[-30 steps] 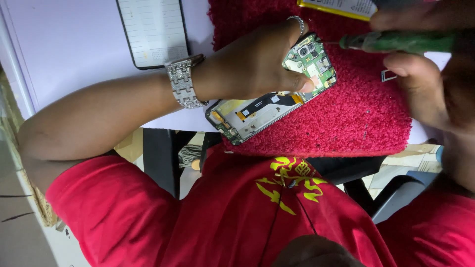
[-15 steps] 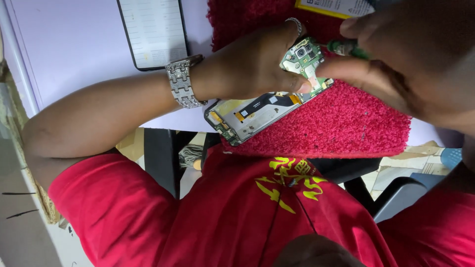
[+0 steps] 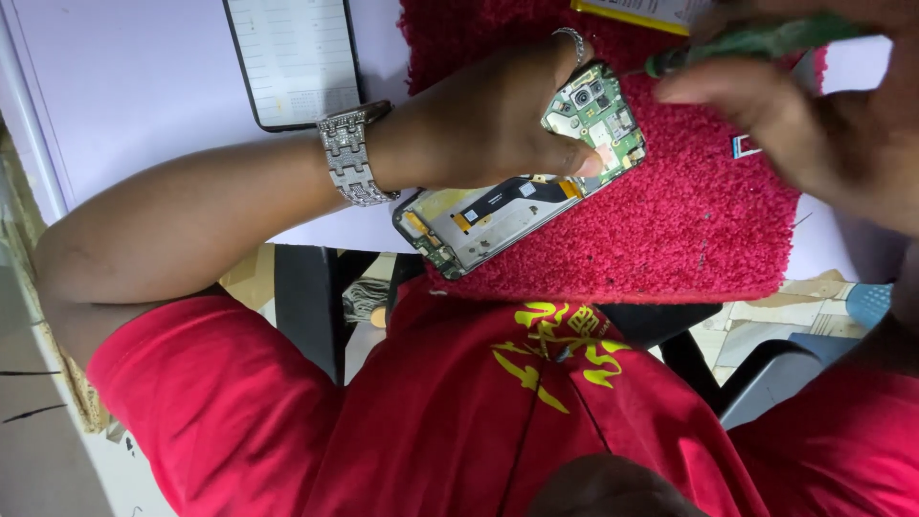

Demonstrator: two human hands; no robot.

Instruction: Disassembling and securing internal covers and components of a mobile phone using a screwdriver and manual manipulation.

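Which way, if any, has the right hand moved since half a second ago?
Yes. The right hand, holding the green screwdriver, has drawn back rightward across the red mat, away from the opened phone that the left hand pins.

left hand (image 3: 488, 124): forearm stretched across, fingers curled, thumb pressed flat
right hand (image 3: 814, 134): blurry, fingers pinched shut, held higher

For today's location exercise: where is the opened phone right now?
In the head view, the opened phone lies right of centre on the red mat, under the left hand, beside the green screwdriver.
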